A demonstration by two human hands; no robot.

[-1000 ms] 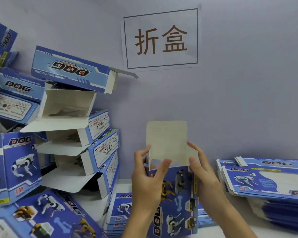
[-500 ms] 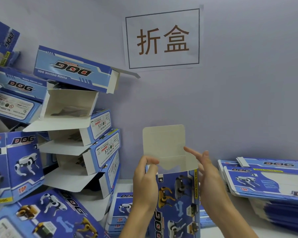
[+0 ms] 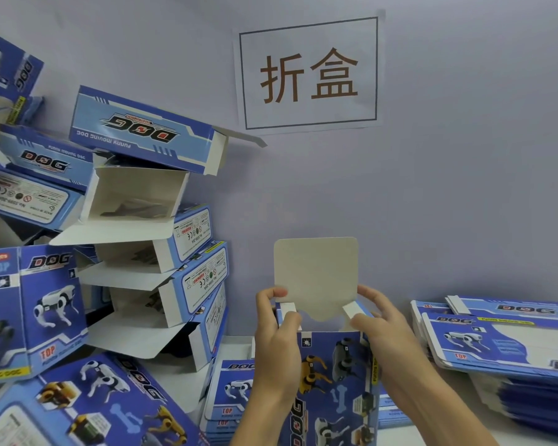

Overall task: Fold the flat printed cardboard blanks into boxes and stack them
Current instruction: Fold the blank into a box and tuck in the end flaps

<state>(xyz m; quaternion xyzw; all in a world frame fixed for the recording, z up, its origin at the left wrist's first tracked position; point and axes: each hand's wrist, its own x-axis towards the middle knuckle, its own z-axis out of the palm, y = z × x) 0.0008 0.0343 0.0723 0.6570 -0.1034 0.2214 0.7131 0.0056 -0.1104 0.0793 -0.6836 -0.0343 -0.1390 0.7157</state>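
Box in hand: a half-folded box (image 3: 334,384) is held upright at the near edge of the table (image 3: 236,344), a bit right of the middle. The dog and bone print faces the camera and the top is open.

Left hand (image 3: 279,352): curled round the box's left edge. A small white side flap (image 3: 288,308) is pinched near the top, thumb in front and fingertips behind.

Right hand (image 3: 384,336): wrapped round the box's right edge. The other small side flap (image 3: 351,309) is pinched between thumb and fingers and tilted inward.

Lid flap (image 3: 316,278): plain grey-white inside, rounded corners, stood straight up from the back wall of the box, between the two hands.

Flat blanks, near middle (image 3: 231,392): a low pile is laid on the table just behind and left of the held box, partly hidden by the left forearm.

Flat blanks, right (image 3: 503,342): a taller stack is set along the right edge of the table, print side up, a bit fanned out.

Folded boxes, left (image 3: 161,278): a messy heap is piled up at the left side toward the back corner. Several lie on their sides with the open ends and loose flaps pointing forward, and one sits tilted on top (image 3: 142,132).

Wall (image 3: 432,188): pale lilac. A paper sign (image 3: 308,74) with two brown characters in a dark frame is stuck up on it.
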